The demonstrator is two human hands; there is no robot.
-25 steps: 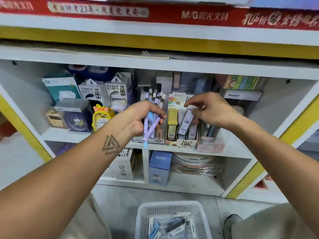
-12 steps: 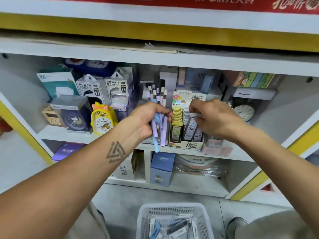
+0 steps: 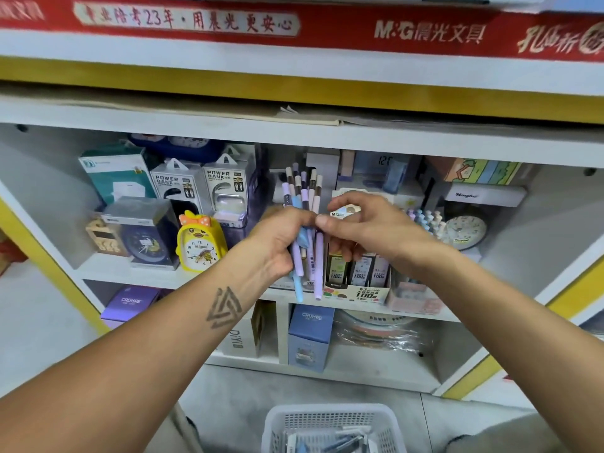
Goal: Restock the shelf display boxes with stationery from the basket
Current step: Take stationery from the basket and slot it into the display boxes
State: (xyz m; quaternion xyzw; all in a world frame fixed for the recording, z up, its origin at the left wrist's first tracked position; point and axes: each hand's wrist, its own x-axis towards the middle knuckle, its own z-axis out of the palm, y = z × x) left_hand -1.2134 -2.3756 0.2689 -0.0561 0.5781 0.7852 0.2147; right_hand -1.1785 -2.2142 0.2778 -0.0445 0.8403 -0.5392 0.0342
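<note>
My left hand (image 3: pixel 277 243) is shut around a bundle of pastel pens (image 3: pixel 302 197), purple, blue and pink, held upright in front of the middle shelf. My right hand (image 3: pixel 372 230) is beside it, thumb and forefinger pinching the pink pen (image 3: pixel 318 256) at the bundle's right edge. Behind my right hand stands the display box of lead refills (image 3: pixel 358 294), with packs upright in it. A pink display box (image 3: pixel 413 304) with pastel pens stands just right of that. The white basket (image 3: pixel 327 408) sits on the floor below, with several stationery items in it.
A yellow chick clock (image 3: pixel 200 241), a dark boxed clock (image 3: pixel 143 235) and power bank boxes (image 3: pixel 225 188) fill the shelf's left side. A round clock (image 3: pixel 465 230) stands at the right. Blue and purple boxes (image 3: pixel 310 335) sit on the lower shelf.
My right hand has left the lead refill box and moved left to the pen bundle, where it now pinches a pen. The left hand stays shut on the bundle.
</note>
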